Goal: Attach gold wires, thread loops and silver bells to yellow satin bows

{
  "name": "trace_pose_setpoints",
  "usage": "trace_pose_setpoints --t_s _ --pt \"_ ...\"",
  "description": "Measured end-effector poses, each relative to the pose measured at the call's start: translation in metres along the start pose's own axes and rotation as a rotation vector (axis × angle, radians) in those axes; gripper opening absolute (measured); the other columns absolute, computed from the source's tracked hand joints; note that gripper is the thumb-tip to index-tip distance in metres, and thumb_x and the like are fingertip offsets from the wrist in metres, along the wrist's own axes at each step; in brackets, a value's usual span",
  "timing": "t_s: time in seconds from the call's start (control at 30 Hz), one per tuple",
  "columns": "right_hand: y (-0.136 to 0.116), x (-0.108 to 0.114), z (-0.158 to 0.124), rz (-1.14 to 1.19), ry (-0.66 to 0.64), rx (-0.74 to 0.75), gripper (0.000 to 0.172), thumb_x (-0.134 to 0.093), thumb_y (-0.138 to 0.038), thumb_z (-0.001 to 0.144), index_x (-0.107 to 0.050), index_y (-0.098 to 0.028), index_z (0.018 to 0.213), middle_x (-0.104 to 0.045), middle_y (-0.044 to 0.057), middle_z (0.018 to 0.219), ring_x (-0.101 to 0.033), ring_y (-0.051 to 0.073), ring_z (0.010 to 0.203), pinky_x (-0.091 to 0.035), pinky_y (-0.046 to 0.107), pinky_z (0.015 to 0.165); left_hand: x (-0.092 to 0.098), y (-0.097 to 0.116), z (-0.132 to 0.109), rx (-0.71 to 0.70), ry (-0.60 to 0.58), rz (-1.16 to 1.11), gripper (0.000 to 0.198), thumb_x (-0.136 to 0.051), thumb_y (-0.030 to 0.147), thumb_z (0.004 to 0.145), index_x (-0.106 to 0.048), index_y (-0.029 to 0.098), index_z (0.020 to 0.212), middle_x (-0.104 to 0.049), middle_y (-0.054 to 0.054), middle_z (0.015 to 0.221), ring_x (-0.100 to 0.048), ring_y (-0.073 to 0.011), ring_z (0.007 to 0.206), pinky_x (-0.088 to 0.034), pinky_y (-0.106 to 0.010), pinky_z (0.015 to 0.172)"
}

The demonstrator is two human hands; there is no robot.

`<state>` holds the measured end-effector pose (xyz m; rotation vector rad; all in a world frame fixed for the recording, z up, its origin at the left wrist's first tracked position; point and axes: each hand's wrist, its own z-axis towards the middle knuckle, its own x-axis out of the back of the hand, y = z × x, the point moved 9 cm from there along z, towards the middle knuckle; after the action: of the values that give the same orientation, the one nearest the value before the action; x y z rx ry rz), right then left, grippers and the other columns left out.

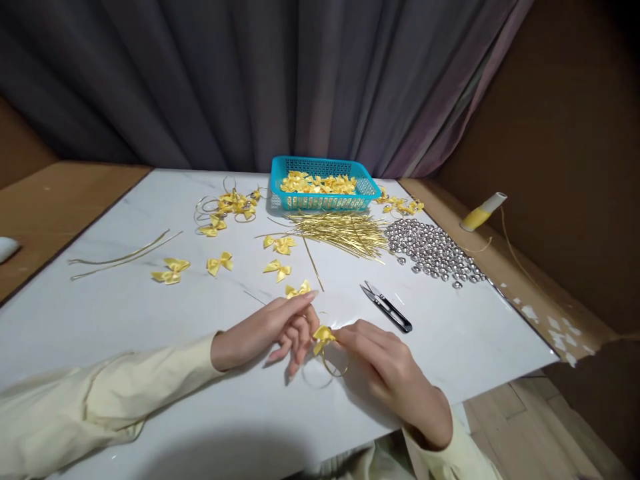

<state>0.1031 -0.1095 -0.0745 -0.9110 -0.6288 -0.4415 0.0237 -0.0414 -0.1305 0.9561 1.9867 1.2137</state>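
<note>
Between the thumb and fingers of my right hand (387, 357) is a yellow ribbon bow (325, 335), pinched at its right side. From the bow a thin gold wire loop (336, 370) hangs just above the white tabletop. Close to the bow's left side is my left hand (287, 327), its thumb stretched out and its other fingers loosely bent and apart; whether a fingertip touches the bow I cannot tell. Just beyond that thumb lies another yellow bow (299, 289), partly covered. Black thread snips (386, 307) rest on the table to the right.
A blue plastic basket (327, 202) of yellow bows stands at the back. Before it lie a pile of gold wire ties (345, 233) and many silver beads (433, 248). Finished-looking looped bows (233, 205) are heaped at left. A yellow thread spool (483, 213) sits on the right ledge.
</note>
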Motion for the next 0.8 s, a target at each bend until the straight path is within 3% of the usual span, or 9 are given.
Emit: trace_pose_setpoints --t_s 0.13,0.23,0.4,0.53,0.67,0.8 --pt "-0.011 0.002 -0.003 -0.206 0.065 0.152 0.035 -0.037 -0.003 0.087 -0.049 -0.013 0.118 -0.063 0.012 0.093 -0.056 0.02 0.082 -0.046 0.031 0.066 -0.013 0.005 -0.001 -0.009 -0.136 -0.094 0.039 -0.035 0.046 0.089 -0.054 0.012 0.088 -0.065 -0.012 0.073 -0.063 -0.0207 0.067 -0.041 -0.02 0.038" --pt "-0.012 0.001 -0.003 -0.226 0.081 0.177 0.042 -0.039 0.0 0.084 -0.047 -0.014 0.122 -0.062 0.012 0.099 -0.056 0.021 0.087 -0.047 0.033 0.068 -0.017 0.007 -0.003 -0.036 -0.18 -0.082 0.025 -0.048 0.036 0.086 -0.054 0.013 0.091 -0.064 -0.009 0.077 -0.063 -0.0193 0.071 -0.046 -0.021 0.045" --pt "-0.004 0.014 -0.003 -0.094 0.213 0.092 0.047 -0.039 0.006 0.079 -0.05 -0.016 0.118 -0.06 0.011 0.106 -0.052 0.021 0.099 -0.046 0.038 0.08 -0.003 0.012 -0.002 -0.116 -0.052 -0.01 0.021 -0.059 0.029 0.08 -0.056 0.016 0.096 -0.058 0.001 0.07 -0.051 -0.0075 0.049 -0.042 -0.019 0.047" --pt "-0.003 0.031 -0.003 -0.049 0.367 0.006 0.024 -0.053 -0.003 0.077 -0.055 -0.015 0.098 -0.06 0.01 0.091 -0.053 0.022 0.089 -0.045 0.041 0.079 0.008 0.012 -0.002 -0.118 0.1 0.034 0.025 -0.062 0.032 0.078 -0.06 0.016 0.097 -0.062 0.001 0.07 -0.053 -0.0096 0.059 -0.043 -0.021 0.059" --pt "-0.002 0.023 0.001 -0.11 0.291 -0.055 0.01 -0.062 -0.019 0.075 -0.056 -0.016 0.083 -0.058 0.006 0.075 -0.05 0.021 0.076 -0.043 0.039 0.069 0.012 0.009 -0.006 -0.098 0.229 0.108 0.03 -0.063 0.036 0.077 -0.063 0.017 0.1 -0.067 0.0 0.072 -0.056 -0.0118 0.065 -0.041 -0.021 0.062" --pt "0.004 0.01 0.003 -0.134 0.21 -0.106 0.003 -0.057 -0.018 0.079 -0.055 -0.017 0.082 -0.059 0.005 0.076 -0.048 0.02 0.077 -0.04 0.038 0.07 0.007 0.005 -0.009 -0.075 0.239 0.115 0.037 -0.062 0.038 0.077 -0.06 0.017 0.109 -0.071 -0.003 0.083 -0.061 -0.0171 0.082 -0.043 -0.024 0.07"
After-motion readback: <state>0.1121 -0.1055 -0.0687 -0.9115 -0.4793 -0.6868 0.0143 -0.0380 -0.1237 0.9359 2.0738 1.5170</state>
